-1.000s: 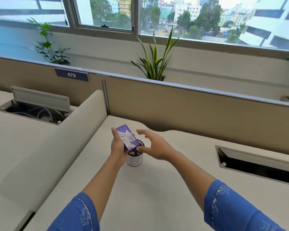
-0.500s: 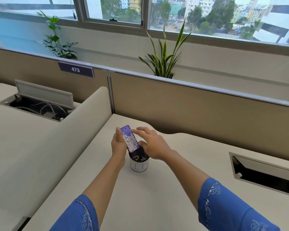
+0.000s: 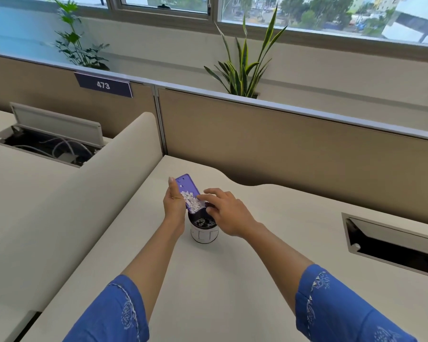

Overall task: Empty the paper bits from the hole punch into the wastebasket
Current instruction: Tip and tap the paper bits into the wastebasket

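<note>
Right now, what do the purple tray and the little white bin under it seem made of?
Purple tray: probably plastic, smooth, slightly glossy, with moulded rounded corners. White bin: plastic or coated card, I cannot tell; matte wall, dark inside.

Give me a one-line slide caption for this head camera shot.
Left hand tilts a purple hole-punch tray of paper bits over a small wastebasket; right hand reaches toward the bits.

Right hand (image 3: 226, 214) covers the right rim of the wastebasket (image 3: 204, 235), left hand (image 3: 174, 206) fingers are hidden behind the purple hole punch (image 3: 185, 182), and both blue sleeves (image 3: 344, 307) get cut off at the near edge.
</note>
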A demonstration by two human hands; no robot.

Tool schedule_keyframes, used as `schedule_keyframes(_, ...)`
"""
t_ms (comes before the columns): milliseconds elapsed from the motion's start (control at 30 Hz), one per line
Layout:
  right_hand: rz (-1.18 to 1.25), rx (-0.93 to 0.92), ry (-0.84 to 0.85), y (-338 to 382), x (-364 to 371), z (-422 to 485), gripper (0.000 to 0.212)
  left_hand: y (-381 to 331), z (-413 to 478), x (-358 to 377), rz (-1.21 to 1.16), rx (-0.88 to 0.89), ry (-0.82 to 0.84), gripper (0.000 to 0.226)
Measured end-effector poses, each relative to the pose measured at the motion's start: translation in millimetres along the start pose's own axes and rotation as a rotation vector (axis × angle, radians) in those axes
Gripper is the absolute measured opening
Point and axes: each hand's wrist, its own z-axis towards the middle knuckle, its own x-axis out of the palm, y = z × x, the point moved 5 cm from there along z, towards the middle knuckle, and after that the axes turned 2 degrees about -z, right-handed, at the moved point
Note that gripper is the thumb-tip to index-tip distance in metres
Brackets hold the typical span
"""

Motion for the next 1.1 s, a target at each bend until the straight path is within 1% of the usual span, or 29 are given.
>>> schedule_keyframes(233,0.065,0.007,-0.022,-1,-1,-4,0.03,-2,-3,-3,-0.007,-0.032,0.0,0.058)
schedule_keyframes(300,0.143,0.009,-0.067,1,-2,-3,0.026,-3,-5,-2,-0.003,-0.027,0.016,0.056)
schedule_keyframes(400,0.266,0.018,-0.149,8,-1,-2,0.026,-5,-8,1,-0.007,-0.022,0.045,0.059)
schedule_keyframes(567,0.319,0.046,-0.235,12,1,-2,0.026,-5,-9,2,-0.032,-0.018,0.046,0.054)
schedule_keyframes(667,0.327,0.08,-0.248,10,2,-4,0.026,-7,-10,2,-0.046,-0.024,0.039,0.048)
schedule_keyframes(767,0.295,0.117,-0.232,10,4,-5,0.028,-8,-11,3,-0.057,-0.012,0.033,0.046)
schedule_keyframes(900,0.303,0.154,-0.236,9,3,-7,0.031,-7,-12,4,-0.069,-0.003,0.025,0.054)
schedule_keyframes(1100,0.261,0.194,-0.289,11,5,-10,0.04,-2,-12,7,-0.058,-0.019,0.01,0.054)
